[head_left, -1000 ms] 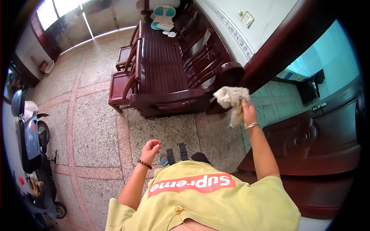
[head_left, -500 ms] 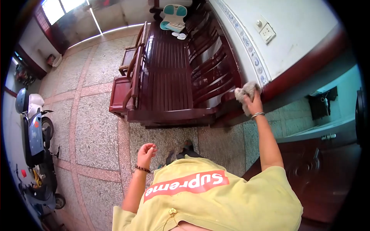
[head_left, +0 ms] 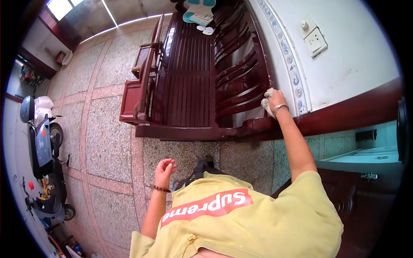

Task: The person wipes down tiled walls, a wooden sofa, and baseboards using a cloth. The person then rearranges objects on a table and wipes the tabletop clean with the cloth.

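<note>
Pale cloth [head_left: 266, 107] sticks out leftward from the right hand [head_left: 278, 99], fingers closed on it, by the settee backrest's [head_left: 241, 81] near end; the farther left hand [head_left: 164, 173], loosely half-open, holds nothing visible.

Right hand [head_left: 279, 99] is shifting pale cloth [head_left: 266, 106] from beside bench's [head_left: 189, 96] near end to backrest's [head_left: 262, 60] near upper corner.

Cloth [head_left: 266, 104]: greyish white
Bench [head_left: 187, 101]: dark reddish brown
Shirt [head_left: 271, 215]: yellow-green, with red and white band [head_left: 207, 207]
Floor [head_left: 109, 137]: grey, speckled, with pink strips [head_left: 109, 184]
Wall border [head_left: 292, 71]: blue pattern on white
</note>
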A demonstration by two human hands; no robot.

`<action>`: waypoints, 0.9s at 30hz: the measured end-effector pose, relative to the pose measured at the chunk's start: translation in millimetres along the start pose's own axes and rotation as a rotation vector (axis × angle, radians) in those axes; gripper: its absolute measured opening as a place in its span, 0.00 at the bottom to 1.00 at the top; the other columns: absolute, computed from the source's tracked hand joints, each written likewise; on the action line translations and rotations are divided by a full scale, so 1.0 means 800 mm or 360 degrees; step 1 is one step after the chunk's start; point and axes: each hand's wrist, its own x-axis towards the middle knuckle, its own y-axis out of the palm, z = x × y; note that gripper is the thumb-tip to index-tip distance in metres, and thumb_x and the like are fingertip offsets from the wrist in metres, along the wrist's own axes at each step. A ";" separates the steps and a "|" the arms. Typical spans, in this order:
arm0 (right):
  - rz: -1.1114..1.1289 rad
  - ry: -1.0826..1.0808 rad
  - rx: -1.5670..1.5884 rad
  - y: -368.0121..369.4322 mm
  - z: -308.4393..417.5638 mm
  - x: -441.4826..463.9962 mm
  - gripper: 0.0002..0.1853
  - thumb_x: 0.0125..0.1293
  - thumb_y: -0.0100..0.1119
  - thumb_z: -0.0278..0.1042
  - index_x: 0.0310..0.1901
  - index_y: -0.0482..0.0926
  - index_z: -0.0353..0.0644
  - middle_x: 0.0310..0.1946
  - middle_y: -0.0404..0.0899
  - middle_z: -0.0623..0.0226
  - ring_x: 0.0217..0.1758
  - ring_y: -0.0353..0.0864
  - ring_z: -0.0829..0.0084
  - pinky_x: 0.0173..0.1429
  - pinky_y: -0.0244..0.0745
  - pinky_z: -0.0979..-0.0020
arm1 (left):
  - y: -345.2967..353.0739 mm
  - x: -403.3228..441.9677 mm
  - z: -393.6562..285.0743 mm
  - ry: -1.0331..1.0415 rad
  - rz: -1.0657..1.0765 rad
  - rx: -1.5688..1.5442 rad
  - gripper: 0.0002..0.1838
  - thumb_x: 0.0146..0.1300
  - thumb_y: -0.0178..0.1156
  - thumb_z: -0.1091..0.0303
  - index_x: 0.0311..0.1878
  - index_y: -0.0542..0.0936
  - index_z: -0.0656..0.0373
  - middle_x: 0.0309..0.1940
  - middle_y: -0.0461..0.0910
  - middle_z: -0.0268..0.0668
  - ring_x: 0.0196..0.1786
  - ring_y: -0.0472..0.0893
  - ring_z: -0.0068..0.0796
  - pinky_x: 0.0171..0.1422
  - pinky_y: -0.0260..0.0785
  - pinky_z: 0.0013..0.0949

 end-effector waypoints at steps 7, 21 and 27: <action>-0.0500 -0.0237 -0.0404 0.036 0.005 0.085 0.06 0.49 0.45 0.29 0.31 0.68 0.43 0.35 0.64 0.61 0.39 0.66 0.58 0.41 0.67 0.62 | 0.008 -0.009 0.005 -0.0093 -0.0232 -0.0094 0.09 0.55 0.47 0.72 0.41 0.67 0.59 0.37 0.72 0.35 0.37 0.74 0.24 0.35 0.67 0.22; -0.0213 -0.0500 -0.0080 0.038 -0.035 0.288 0.14 0.49 0.50 0.36 0.40 0.68 0.46 0.38 0.67 0.53 0.43 0.67 0.55 0.47 0.63 0.62 | 0.001 -0.067 0.014 -0.0272 -0.0636 -0.0103 0.09 0.55 0.47 0.73 0.40 0.67 0.59 0.36 0.72 0.33 0.35 0.73 0.21 0.34 0.66 0.21; -0.0352 -0.0537 0.0038 0.032 -0.031 0.225 0.23 0.45 0.57 0.46 0.44 0.67 0.48 0.41 0.66 0.55 0.44 0.66 0.56 0.48 0.63 0.64 | -0.004 -0.051 0.014 -0.0286 -0.0471 -0.0018 0.08 0.56 0.46 0.72 0.40 0.66 0.59 0.38 0.71 0.35 0.37 0.73 0.24 0.36 0.66 0.23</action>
